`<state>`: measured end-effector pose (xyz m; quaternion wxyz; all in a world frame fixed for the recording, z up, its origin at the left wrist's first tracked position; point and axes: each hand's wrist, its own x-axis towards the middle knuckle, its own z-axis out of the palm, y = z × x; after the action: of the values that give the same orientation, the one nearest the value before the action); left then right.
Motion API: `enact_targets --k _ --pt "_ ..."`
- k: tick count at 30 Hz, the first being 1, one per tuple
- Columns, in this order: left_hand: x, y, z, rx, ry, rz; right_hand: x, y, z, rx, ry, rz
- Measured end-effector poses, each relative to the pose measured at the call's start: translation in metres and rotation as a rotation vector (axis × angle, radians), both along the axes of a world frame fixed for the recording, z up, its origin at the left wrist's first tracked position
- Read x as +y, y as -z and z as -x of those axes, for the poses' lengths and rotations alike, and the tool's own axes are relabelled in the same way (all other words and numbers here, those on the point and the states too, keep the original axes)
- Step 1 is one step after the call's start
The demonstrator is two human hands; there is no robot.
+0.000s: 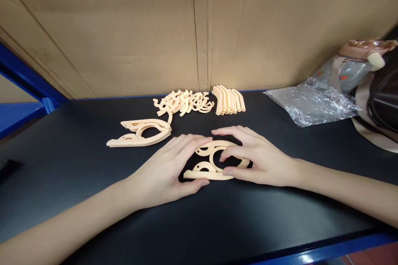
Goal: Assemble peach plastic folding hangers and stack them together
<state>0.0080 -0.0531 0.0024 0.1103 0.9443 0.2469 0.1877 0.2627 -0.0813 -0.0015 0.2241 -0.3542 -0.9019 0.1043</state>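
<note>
A beige plastic folding hanger [214,176], its two arms folded around a central ring, lies flat on the black table in front of me. My left hand [174,165] spans its left end, fingertips along the far arm and thumb beside the near arm. From the right, my right hand [261,157] grips the rounded end. Its thumb presses the near arm, one finger reaches into the ring, and other fingers extend past the far side. Parts of the hanger are hidden under both hands. Beyond my left hand lie similar folded hangers [155,136], seemingly stacked.
At the back are a loose pile of beige hook pieces [186,101] and a neat stack of curved arm pieces [228,100]. A clear plastic bag [311,101], a strapped water bottle [338,70] and a dark bag [385,99] sit at right. Cardboard [139,29] walls the back.
</note>
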Motion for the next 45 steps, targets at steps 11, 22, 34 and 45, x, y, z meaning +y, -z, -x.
enact_targets --k 11,22,34,45 --pt "-0.0041 -0.0016 -0.0001 0.021 0.04 -0.064 0.0005 -0.0015 0.0033 -0.072 -0.081 0.092" --pt "-0.0014 -0.0017 -0.0013 0.03 0.038 -0.025 0.0009 -0.001 0.0033 -0.07 -0.101 0.088" --pt "-0.0012 -0.0002 -0.0011 -0.041 -0.018 -0.125 0.0014 0.0005 0.0021 -0.026 0.006 0.02" --pt "-0.0004 -0.0008 0.0006 -0.061 -0.034 -0.166 0.0015 0.0075 -0.0013 0.054 0.028 -0.123"
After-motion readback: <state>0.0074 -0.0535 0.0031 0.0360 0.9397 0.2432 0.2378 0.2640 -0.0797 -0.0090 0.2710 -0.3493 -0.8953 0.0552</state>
